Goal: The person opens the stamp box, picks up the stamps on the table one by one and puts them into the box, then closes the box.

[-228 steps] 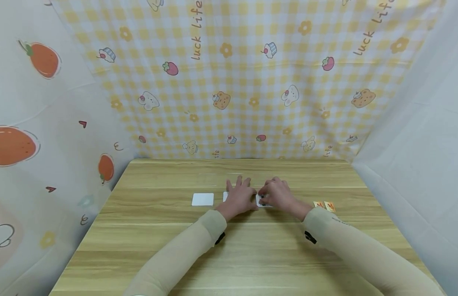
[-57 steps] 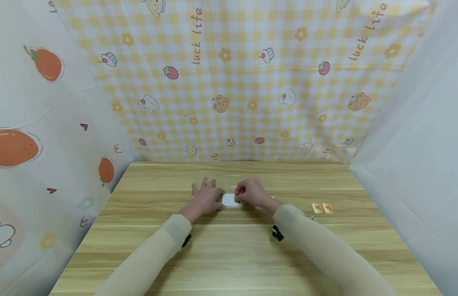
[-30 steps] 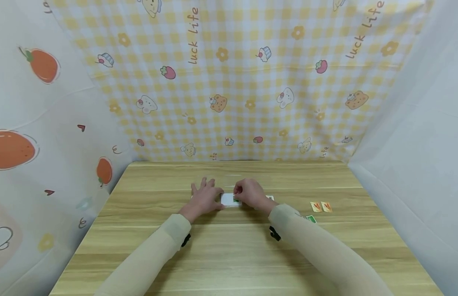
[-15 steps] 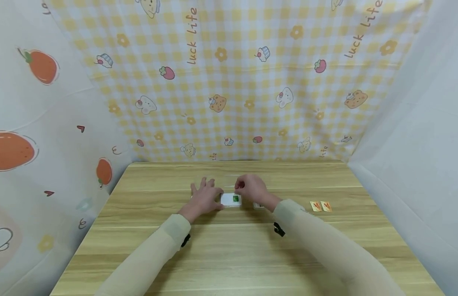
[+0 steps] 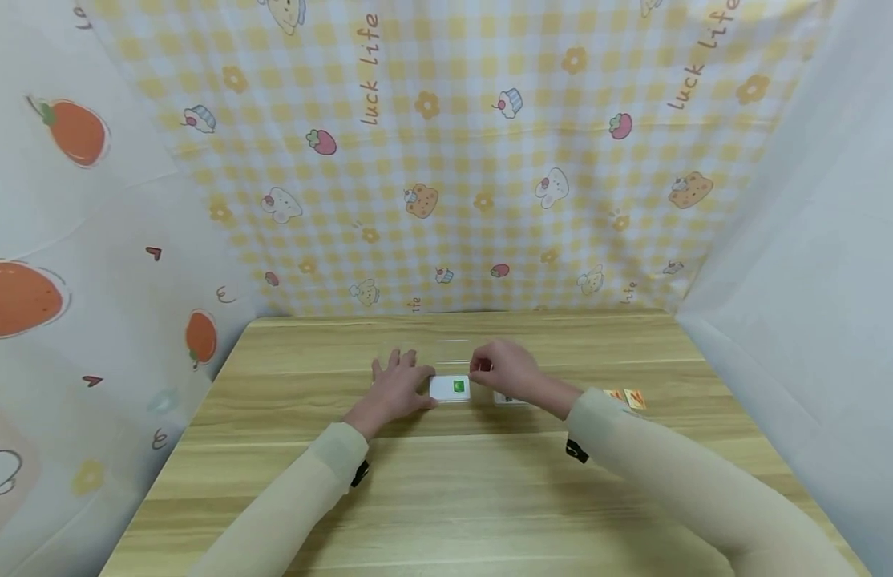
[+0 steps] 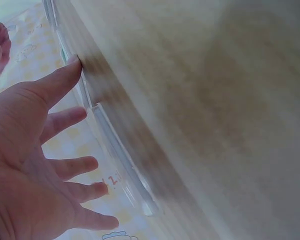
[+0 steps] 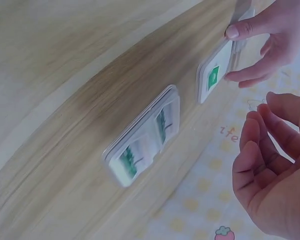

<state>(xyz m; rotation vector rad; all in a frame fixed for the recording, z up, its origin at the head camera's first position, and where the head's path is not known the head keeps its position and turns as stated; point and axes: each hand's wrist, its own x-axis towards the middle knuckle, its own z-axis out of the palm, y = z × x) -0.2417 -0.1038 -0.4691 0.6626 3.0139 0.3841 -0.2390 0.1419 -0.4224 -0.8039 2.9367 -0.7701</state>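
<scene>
From here, the left hand (image 5: 398,388) grips a card (image 5: 439,389) (green square (image 5: 458,386) on top), the right hand (image 5: 513,371), fingers curled closed, hanging near another card (image 7: 146,139)

Head view faces forward-down; close wrist views share the left hand (image 5: 398,389).

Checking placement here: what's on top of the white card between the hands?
On the white card, near its right-hand end, lies a small green card. Anything beneath that, or where the left hand pinches, is covered.
</scene>
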